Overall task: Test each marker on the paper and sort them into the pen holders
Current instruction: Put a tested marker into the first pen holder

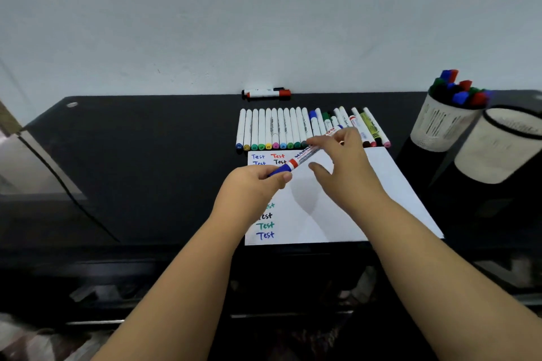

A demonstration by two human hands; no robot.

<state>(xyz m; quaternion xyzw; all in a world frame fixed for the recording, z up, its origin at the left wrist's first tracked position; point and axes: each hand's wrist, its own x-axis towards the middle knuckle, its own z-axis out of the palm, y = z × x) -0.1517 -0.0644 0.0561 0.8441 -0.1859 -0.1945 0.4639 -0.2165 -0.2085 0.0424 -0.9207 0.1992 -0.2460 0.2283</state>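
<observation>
Holding marker point(299, 160) slantwise, blue cap toward left hand point(255, 184), above paper point(352, 208)

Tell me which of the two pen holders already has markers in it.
The farther white pen holder, behind the other: coloured marker caps stick out of its top. The nearer pen holder shows none.

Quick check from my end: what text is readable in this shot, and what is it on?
"Test": handwritten many times on the paper in blue, red, black and green; some partly hidden by the left hand.
"MARKE...": on the held marker, the rest cut off by the right hand.
Print on the row of markers and the far markers: too small to read.
</observation>
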